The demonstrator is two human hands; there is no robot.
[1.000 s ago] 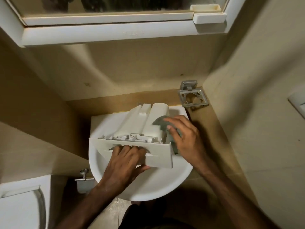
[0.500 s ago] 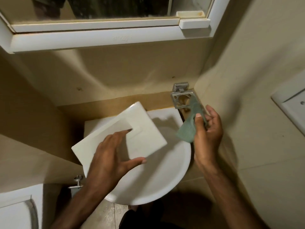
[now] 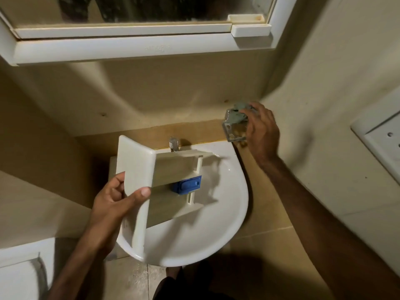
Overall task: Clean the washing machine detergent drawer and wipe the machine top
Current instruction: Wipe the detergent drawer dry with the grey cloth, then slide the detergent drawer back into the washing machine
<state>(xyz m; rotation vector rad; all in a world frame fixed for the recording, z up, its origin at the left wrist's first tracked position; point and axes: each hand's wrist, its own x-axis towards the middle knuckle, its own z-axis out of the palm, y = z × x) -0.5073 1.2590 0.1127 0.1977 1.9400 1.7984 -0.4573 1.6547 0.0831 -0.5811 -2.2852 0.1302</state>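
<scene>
Detergent drawer [image 3: 164, 187] hangs above the white sink [image 3: 216, 234], turned on edge so that its broad front panel stands at the left and its long body runs away to the right across the basin, the open compartments facing the camera and a blue insert [image 3: 187, 186] sitting near the middle of that length. Left hand [image 3: 114, 199] holds it by the front panel, thumb pressed on the near face and fingers curled round the panel's left edge, so this hand alone carries the drawer and is the only one touching it. Behind the drawer's upper edge the tap [image 3: 173, 144] stands at the back of the sink, just beyond the drawer. Right hand [image 3: 260, 128] is well apart from the drawer, up and to the right at the wall corner, its fingers closed on a grey-green cloth [image 3: 237, 114] at a metal wall holder [image 3: 234, 128]; whether the cloth is being set into the holder or taken from it I cannot tell. From there the drawer lies down and to the left of the right hand, its far end being the nearest part, so any wiping stroke would likely have to come in from the right, along the long axis toward the panel, while the left hand steadies the other end
</scene>
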